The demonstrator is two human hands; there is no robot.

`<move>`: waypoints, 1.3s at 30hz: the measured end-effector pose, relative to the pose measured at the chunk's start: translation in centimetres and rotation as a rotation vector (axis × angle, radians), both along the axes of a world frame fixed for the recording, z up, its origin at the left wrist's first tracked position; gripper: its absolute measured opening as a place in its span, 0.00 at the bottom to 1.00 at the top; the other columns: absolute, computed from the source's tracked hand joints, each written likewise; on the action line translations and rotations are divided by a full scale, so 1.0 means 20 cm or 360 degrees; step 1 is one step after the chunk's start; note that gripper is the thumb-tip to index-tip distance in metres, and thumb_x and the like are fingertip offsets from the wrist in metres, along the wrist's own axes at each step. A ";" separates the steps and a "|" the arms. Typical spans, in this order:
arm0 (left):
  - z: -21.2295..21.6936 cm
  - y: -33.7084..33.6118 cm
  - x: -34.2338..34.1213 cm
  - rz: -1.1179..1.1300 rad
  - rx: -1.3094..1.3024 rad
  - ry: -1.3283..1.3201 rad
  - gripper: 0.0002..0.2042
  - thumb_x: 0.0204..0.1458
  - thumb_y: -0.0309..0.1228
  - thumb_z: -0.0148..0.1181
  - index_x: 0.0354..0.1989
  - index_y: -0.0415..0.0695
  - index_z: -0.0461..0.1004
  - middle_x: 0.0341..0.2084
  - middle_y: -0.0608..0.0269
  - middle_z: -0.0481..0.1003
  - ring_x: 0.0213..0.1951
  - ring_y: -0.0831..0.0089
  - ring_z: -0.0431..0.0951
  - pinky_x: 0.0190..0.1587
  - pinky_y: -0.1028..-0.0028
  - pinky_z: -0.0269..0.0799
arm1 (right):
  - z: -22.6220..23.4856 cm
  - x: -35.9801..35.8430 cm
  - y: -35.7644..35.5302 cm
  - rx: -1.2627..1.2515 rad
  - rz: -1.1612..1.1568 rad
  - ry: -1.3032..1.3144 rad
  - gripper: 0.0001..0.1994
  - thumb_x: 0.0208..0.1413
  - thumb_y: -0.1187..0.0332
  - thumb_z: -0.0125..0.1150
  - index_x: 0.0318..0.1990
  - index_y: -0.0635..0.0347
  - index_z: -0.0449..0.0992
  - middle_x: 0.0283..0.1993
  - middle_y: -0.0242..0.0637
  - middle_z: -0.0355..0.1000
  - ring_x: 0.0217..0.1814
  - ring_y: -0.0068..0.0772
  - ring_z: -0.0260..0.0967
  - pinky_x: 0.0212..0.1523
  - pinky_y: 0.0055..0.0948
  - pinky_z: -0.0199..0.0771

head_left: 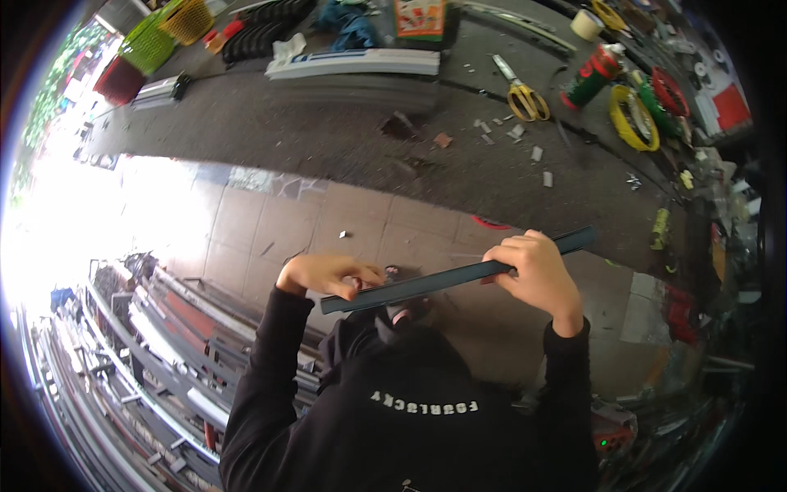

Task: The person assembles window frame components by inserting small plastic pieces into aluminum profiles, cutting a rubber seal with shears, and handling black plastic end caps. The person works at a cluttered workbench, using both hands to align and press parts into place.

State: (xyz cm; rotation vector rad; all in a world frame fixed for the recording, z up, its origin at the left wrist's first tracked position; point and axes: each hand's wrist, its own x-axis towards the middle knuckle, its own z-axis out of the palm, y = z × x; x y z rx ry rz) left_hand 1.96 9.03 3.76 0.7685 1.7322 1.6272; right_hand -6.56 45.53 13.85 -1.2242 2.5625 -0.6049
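I hold a long dark grey metal strip level in front of my chest, slanting up to the right. My left hand pinches its left end with the fingertips. My right hand is wrapped around it nearer the right end, which sticks out past the fingers. Both arms are in black sleeves.
A dark workbench curves across the top with yellow-handled scissors, a green and red spray can, rolls of tape, small metal offcuts and a white profile bar. Metal profiles lie stacked lower left on the tiled floor.
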 end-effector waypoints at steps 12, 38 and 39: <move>-0.31 -0.13 0.04 0.0887 0.0521 -0.0448 0.29 0.69 0.54 0.48 0.52 0.34 0.76 0.29 0.60 0.79 0.46 0.60 0.82 0.58 0.61 0.70 | -0.37 -0.58 -0.36 -0.0263 -0.0431 0.0402 0.18 0.48 0.57 0.77 0.39 0.61 0.83 0.38 0.44 0.79 0.41 0.52 0.77 0.44 0.42 0.74; -0.50 -0.62 0.38 0.2653 0.0036 -0.0230 0.14 0.63 0.25 0.58 0.57 0.40 0.74 0.53 0.60 0.77 0.48 0.71 0.81 0.53 0.71 0.76 | -0.37 -1.16 -0.29 -0.1345 -0.1396 0.0173 0.15 0.66 0.70 0.63 0.56 0.68 0.79 0.54 0.41 0.79 0.52 0.31 0.77 0.50 0.29 0.78; -0.51 -0.69 0.37 0.2688 0.0093 -0.0224 0.14 0.63 0.24 0.58 0.57 0.39 0.74 0.53 0.60 0.77 0.48 0.71 0.81 0.53 0.71 0.76 | -0.29 -1.12 -0.60 -0.1328 -0.1214 0.0013 0.16 0.65 0.71 0.64 0.56 0.69 0.78 0.54 0.41 0.78 0.51 0.31 0.76 0.50 0.30 0.79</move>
